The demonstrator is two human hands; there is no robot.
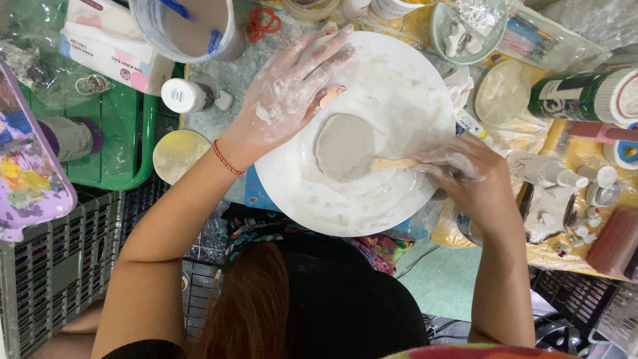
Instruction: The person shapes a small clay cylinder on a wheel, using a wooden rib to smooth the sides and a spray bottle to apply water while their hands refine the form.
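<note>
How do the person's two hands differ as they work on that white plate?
The left hand lies flat and spread on the white plate; the right hand is curled around a wooden stick touching the grey clay disc. Only the left wrist wears a red bracelet. Both are smeared with pale clay.

Cluttered worktable (219,119) under soft, even light. Green tray (126,143) at far left, grey plastic crate (53,266) near left. Pale green floor (442,279) near right, yellow covering (565,143) over the table's right side.
</note>
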